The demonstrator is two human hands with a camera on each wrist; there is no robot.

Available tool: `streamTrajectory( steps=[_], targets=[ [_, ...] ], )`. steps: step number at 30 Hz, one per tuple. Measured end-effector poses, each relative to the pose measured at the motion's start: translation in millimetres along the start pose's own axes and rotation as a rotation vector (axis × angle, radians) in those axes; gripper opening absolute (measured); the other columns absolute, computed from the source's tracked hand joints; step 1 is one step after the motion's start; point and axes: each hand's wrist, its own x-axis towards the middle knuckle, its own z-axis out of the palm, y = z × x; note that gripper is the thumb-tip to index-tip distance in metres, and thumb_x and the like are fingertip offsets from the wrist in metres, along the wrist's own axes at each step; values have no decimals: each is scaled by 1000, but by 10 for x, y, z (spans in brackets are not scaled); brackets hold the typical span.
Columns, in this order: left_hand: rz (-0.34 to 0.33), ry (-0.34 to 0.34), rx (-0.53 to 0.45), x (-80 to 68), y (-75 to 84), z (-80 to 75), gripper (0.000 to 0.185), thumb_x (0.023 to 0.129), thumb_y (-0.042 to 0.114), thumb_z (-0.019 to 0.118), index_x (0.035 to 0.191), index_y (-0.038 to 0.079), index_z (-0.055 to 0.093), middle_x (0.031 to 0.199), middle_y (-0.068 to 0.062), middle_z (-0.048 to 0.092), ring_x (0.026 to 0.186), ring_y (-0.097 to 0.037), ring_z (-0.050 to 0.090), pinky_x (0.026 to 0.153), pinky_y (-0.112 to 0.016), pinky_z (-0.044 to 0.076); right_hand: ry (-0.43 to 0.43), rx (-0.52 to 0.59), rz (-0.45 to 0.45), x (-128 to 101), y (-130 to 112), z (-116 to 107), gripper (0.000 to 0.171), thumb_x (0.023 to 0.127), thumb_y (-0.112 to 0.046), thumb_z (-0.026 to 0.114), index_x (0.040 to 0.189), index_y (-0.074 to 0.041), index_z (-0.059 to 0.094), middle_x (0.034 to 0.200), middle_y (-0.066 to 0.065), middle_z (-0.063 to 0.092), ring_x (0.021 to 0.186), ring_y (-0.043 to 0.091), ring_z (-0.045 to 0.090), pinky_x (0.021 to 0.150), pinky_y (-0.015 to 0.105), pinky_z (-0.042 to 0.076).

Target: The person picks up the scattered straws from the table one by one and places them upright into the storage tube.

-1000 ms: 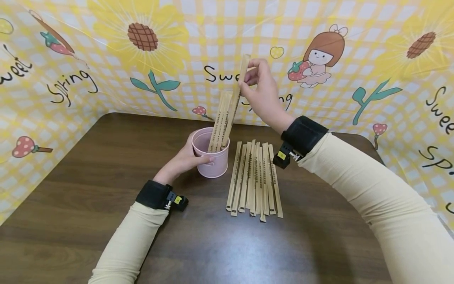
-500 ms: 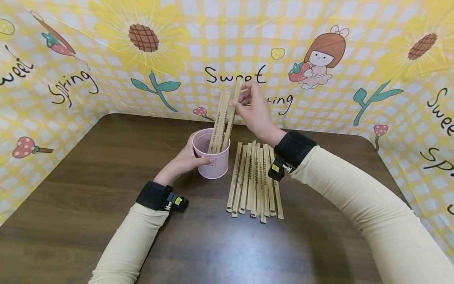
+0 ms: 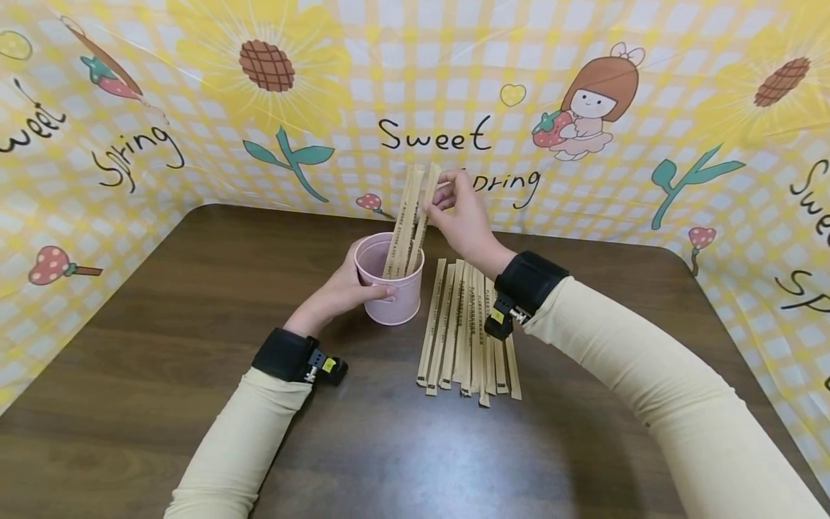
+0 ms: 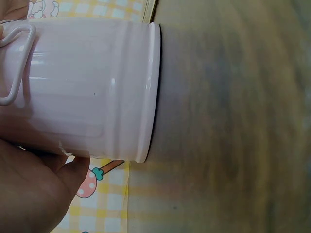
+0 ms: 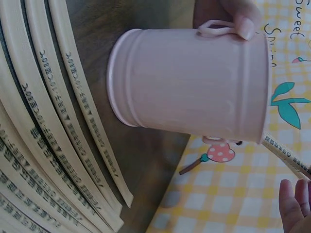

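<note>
Right hand (image 3: 462,209) has a fingertip grip pinched on the top of a paper-wrapped chopstick pair (image 3: 424,209), its lower end already inside the pink cup (image 3: 391,288). Left hand (image 3: 340,292) wraps round the cup; best to hold it firm and let go low so nothing tips. More wrapped pairs (image 3: 468,328) lie beside it on the dark wood tabletop (image 3: 162,346), sunflower-print cloth (image 3: 194,108) behind.
</note>
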Motion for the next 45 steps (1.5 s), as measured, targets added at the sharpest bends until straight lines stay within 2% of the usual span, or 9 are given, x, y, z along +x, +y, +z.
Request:
streamTrajectory(
  steps=[13,17,22,29,33,37,40,42,45],
  targets=[
    [-1,8,4,-12,-28,33,96,81,5,75,157,4,15,157,-23,31,143,-37,35,120,-51,29,-14,44,60,-26,117,56,47,96,-5,67,137,5,46,108,16,61,104,30,61,85,23,47],
    [-3,15,8,-17,-23,16,96,80,5,75,156,4,16,156,-23,31,143,-37,36,121,-52,28,-35,51,77,-46,120,-41,48,98,-8,66,140,2,45,112,14,58,108,30,58,89,28,47],
    [4,16,-3,-30,-35,5,95,80,2,74,156,3,16,156,-24,31,143,-37,36,121,-52,28,-47,-28,81,-61,147,-213,46,99,-11,63,140,2,47,118,17,58,113,32,58,93,34,48],
    [2,14,-3,-40,-65,2,97,80,2,74,157,2,15,157,-24,29,144,-38,35,121,-52,27,-93,-74,123,-144,350,-446,42,104,-13,55,141,6,45,122,21,55,113,36,58,97,44,52],
    [-3,14,-2,-41,-62,2,97,80,2,74,157,3,14,158,-24,29,144,-38,34,121,-52,26,-133,-99,217,-178,520,-559,42,104,-11,55,141,6,44,122,21,54,110,33,58,97,46,54],
    [7,12,-2,-29,-44,1,98,81,3,75,157,3,15,157,-24,29,144,-37,35,121,-52,27,-200,-140,384,-195,659,-652,44,102,-8,55,142,8,43,121,21,54,102,31,61,98,47,55],
    [12,11,3,-20,-32,1,97,81,3,76,157,3,15,157,-24,30,144,-37,35,120,-52,27,-258,-187,491,-234,750,-701,48,101,-4,54,144,11,41,124,26,53,105,35,62,101,46,55],
    [11,9,9,-14,-26,3,97,81,3,75,156,2,15,157,-24,30,143,-37,35,121,-52,27,-293,-227,537,-277,800,-721,50,101,-3,53,146,12,39,125,27,53,106,35,63,99,44,57],
    [8,9,11,-8,-7,6,97,80,3,75,156,2,15,157,-24,30,144,-38,35,121,-52,27,-327,-279,556,-342,868,-724,50,99,-1,54,145,14,40,113,24,57,93,29,65,89,39,61]
  ],
)
